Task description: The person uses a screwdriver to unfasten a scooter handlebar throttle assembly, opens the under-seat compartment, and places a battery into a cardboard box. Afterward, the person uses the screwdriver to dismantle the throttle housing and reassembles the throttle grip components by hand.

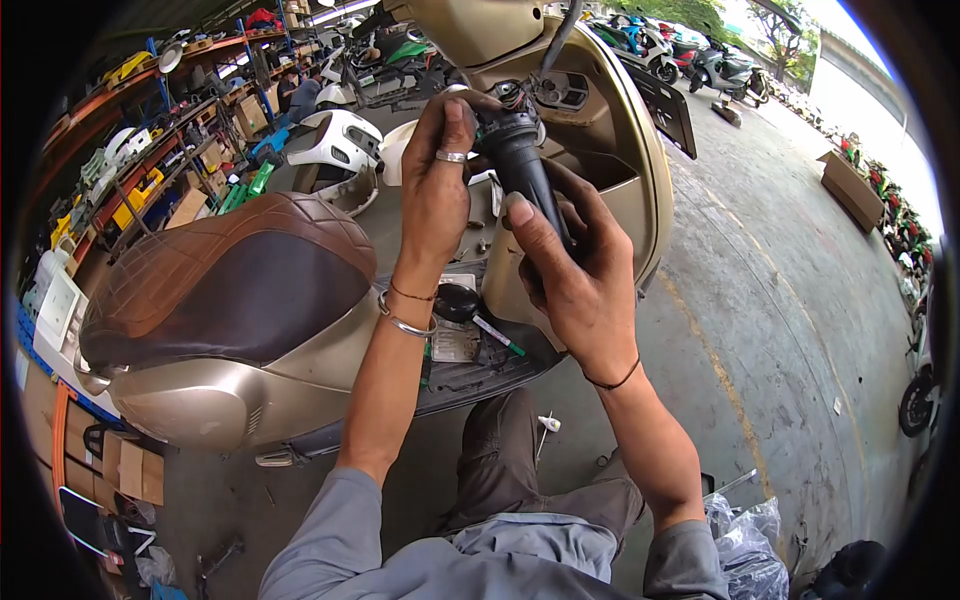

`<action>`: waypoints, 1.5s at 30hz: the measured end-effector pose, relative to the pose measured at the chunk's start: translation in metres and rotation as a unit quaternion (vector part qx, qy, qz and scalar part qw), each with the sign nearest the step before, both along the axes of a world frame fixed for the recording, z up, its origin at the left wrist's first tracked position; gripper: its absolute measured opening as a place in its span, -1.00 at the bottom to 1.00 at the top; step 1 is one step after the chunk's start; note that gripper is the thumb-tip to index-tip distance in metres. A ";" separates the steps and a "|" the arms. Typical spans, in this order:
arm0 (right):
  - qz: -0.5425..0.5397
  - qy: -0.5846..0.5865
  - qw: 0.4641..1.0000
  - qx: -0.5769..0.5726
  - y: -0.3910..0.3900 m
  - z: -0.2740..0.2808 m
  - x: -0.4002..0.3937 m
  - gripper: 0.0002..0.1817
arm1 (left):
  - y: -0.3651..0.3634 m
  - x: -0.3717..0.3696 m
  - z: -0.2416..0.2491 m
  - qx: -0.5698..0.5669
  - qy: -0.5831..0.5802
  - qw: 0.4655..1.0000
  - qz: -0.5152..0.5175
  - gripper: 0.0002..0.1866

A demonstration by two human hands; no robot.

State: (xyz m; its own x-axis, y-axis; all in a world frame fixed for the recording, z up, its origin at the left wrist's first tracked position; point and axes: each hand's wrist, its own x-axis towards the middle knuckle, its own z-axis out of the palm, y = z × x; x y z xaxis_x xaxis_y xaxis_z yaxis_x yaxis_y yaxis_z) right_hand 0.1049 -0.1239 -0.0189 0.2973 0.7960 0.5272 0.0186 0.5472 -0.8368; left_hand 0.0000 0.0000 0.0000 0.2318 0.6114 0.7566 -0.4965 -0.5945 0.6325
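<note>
Both my hands are raised in front of a gold scooter [655,190], working on a black handlebar grip [528,172]. My right hand [590,265] is wrapped round the lower part of its tube, thumb on top. At the upper end, my left hand [437,170] has its fingers closed by the wider collar, where a switch housing [513,97] shows small wires or parts inside. What the left fingertips pinch is partly hidden. Below the hands, a black round-headed item [457,302] and a marker-like stick [498,335] lie on the scooter's footboard [450,392].
The brown scooter seat [250,275] is at the left. Behind it are a white body panel [335,140] and shelves [120,190] full of parts. Parked scooters [725,70] and a cardboard box [850,190] stand at the right. Plastic wrap [748,550] lies on the floor.
</note>
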 end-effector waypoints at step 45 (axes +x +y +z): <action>0.167 0.143 0.975 -0.039 -0.004 0.002 0.015 -0.43 | -0.008 -0.008 0.029 0.021 0.097 0.995 0.020 -0.63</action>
